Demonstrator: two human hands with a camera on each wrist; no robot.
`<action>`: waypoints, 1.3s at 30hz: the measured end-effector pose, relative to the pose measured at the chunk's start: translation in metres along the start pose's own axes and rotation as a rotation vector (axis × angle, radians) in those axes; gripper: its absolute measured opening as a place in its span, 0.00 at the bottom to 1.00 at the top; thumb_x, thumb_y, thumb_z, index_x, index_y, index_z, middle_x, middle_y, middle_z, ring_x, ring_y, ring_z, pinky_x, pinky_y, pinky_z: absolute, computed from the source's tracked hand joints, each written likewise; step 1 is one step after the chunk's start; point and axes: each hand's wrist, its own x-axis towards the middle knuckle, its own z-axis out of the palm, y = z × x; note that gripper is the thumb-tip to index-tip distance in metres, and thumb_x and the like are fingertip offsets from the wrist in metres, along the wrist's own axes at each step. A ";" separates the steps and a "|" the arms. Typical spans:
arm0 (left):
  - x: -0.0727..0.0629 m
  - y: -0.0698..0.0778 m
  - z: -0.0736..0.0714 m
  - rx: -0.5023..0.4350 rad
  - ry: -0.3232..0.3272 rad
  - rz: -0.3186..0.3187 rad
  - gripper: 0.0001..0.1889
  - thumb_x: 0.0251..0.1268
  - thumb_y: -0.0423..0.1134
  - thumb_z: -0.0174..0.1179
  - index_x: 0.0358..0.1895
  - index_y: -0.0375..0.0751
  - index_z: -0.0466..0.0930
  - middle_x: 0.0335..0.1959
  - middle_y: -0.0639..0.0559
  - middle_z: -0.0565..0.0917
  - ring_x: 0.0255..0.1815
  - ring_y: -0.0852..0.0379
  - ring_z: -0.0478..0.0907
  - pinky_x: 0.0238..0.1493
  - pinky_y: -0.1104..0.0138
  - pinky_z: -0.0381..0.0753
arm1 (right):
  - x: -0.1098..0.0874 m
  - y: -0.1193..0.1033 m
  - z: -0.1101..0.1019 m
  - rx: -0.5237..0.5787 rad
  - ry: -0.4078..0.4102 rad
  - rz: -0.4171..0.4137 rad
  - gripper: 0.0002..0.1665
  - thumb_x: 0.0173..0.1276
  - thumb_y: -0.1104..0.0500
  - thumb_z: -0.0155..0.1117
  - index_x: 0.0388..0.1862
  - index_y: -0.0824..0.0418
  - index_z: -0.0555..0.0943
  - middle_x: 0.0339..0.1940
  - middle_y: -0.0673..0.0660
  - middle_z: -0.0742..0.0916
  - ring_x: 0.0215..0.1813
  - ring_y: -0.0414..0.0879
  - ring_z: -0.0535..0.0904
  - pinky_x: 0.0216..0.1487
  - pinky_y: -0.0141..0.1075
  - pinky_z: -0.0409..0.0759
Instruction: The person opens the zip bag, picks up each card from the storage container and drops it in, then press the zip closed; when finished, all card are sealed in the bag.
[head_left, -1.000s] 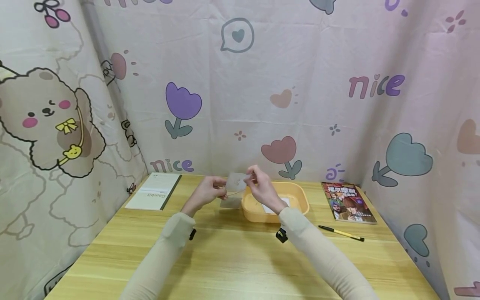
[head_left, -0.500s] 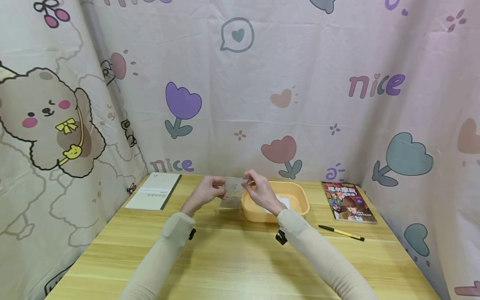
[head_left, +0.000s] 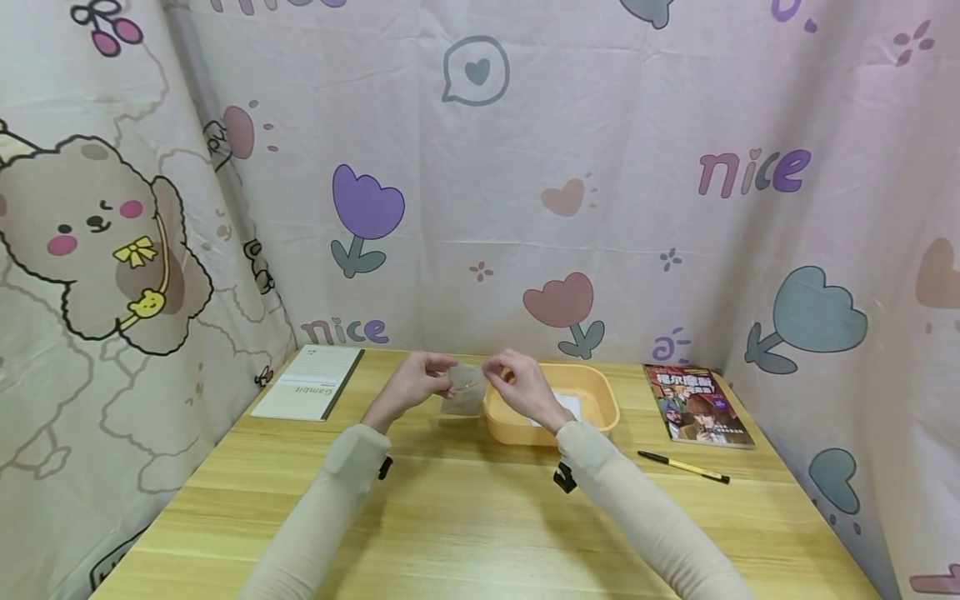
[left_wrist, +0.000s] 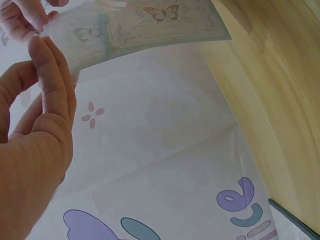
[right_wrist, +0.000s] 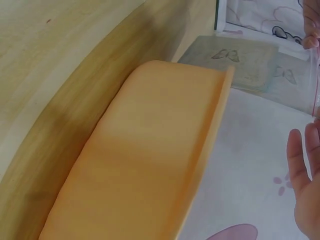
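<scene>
A clear zip bag (head_left: 463,402) with a red line along its mouth hangs upright over the table, beside the tub's left end. My left hand (head_left: 415,380) pinches one top corner between thumb and fingers. At the opposite top corner, my right hand (head_left: 522,386) pinches the mouth edge. Translucent greyish paper with a brown butterfly print (left_wrist: 170,25) shows low in the bag in the left wrist view. A second, fainter butterfly (right_wrist: 286,75) appears nearer the mouth in the right wrist view.
A yellow-orange plastic tub (head_left: 525,435) with white paper (head_left: 567,405) inside stands below my right hand. A notebook (head_left: 306,387) lies at the left, a comic-style magazine (head_left: 699,407) at the right. In front of the magazine lies a yellow and black pen (head_left: 684,467). Patterned curtains enclose the table.
The butterfly paper has slid down from above the bag's mouth into the bag. My right hand has come down slightly with it; the left hand has stayed nearly still.
</scene>
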 end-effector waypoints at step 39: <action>0.000 -0.002 0.001 0.017 -0.017 0.022 0.19 0.64 0.23 0.58 0.58 0.24 0.76 0.57 0.29 0.80 0.30 0.56 0.85 0.42 0.57 0.89 | -0.008 0.008 -0.007 0.120 -0.082 0.146 0.09 0.70 0.63 0.61 0.44 0.59 0.88 0.41 0.54 0.88 0.39 0.43 0.82 0.40 0.32 0.84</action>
